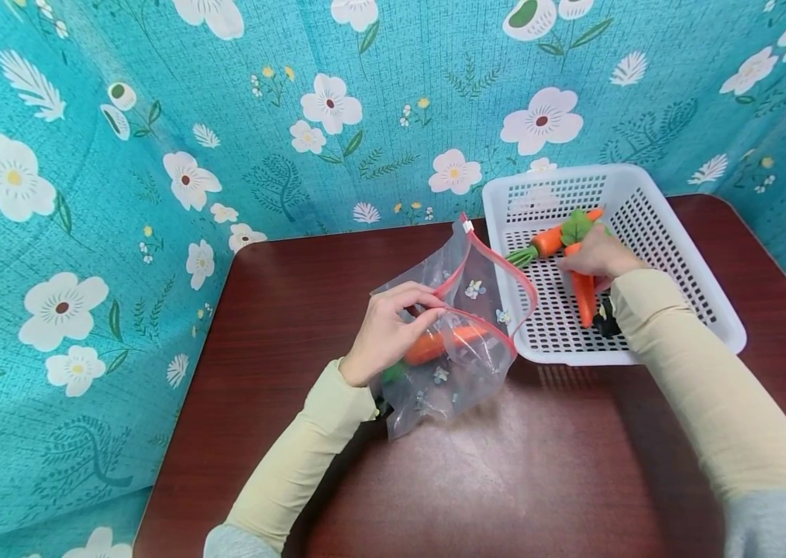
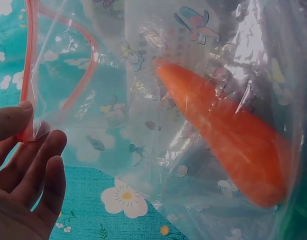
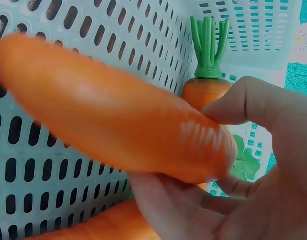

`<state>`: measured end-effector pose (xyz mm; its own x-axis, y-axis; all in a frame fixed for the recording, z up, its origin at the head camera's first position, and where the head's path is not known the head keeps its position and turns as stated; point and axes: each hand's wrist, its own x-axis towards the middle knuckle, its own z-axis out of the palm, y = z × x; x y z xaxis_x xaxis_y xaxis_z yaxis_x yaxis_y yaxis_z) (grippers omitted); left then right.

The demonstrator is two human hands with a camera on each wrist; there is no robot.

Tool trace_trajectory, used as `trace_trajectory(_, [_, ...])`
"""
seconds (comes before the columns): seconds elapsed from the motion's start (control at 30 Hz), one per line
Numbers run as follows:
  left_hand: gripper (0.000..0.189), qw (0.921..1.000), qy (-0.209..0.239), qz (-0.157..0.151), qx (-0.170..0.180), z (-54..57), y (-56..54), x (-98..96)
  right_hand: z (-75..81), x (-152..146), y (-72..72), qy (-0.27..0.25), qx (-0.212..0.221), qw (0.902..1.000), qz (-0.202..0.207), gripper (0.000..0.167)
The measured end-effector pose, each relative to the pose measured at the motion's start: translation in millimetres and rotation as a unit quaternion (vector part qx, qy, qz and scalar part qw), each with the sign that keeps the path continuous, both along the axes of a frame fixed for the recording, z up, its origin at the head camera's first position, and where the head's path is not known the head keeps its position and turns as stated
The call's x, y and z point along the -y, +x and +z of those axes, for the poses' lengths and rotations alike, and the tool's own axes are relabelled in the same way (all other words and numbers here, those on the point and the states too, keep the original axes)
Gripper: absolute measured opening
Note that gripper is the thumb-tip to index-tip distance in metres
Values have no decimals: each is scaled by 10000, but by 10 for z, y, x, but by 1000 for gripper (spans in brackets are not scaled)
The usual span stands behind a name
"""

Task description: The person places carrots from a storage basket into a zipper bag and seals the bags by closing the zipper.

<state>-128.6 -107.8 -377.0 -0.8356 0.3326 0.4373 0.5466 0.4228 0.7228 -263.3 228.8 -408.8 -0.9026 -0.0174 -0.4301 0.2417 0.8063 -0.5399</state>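
Observation:
My left hand (image 1: 393,329) pinches the red-edged mouth of a clear zip bag (image 1: 463,380) between thumb and fingers, and the mouth gapes toward the basket. Inside the bag lies an orange toy carrot (image 2: 223,135), its green top partly hidden. My right hand (image 1: 605,254) reaches into a white plastic basket (image 1: 689,275). In the right wrist view its thumb and fingers grip the thick end of a smooth carrot (image 3: 113,110). Another carrot with green stalks (image 3: 208,57) lies behind it, and part of a further carrot (image 3: 103,225) shows below.
The basket stands at the back right of the dark brown table (image 1: 281,325), close to the bag. A teal flowered cloth (image 1: 393,116) hangs behind and at both sides. A black band (image 1: 605,319) shows at the right wrist.

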Motion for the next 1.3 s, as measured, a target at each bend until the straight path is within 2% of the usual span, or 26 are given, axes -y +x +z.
trace_trajectory(0.23, [12, 10000, 4, 0, -56, 4, 4, -2, 40, 22, 5, 252, -387, 9986, 274, 59])
trace_trajectory(0.47, [12, 10000, 47, -24, -43, 0, 8, 0, 98, 54, 6, 240, -455, 9978, 426, 72])
trace_trajectory(0.63, [12, 10000, 60, -24, -40, 3, 13, 6, 128, 61, 16, 475, -554, 9955, 608, 73])
trace_trajectory(1.03, [13, 9998, 198, 27, -16, 18, 16, 9, 254, 134, 62, 470, -831, 9924, 780, 70])
trace_trajectory(1.3, [11, 9995, 294, -33, -139, 17, 4, -4, 334, 158, 116, 252, -950, 9932, 626, 68])
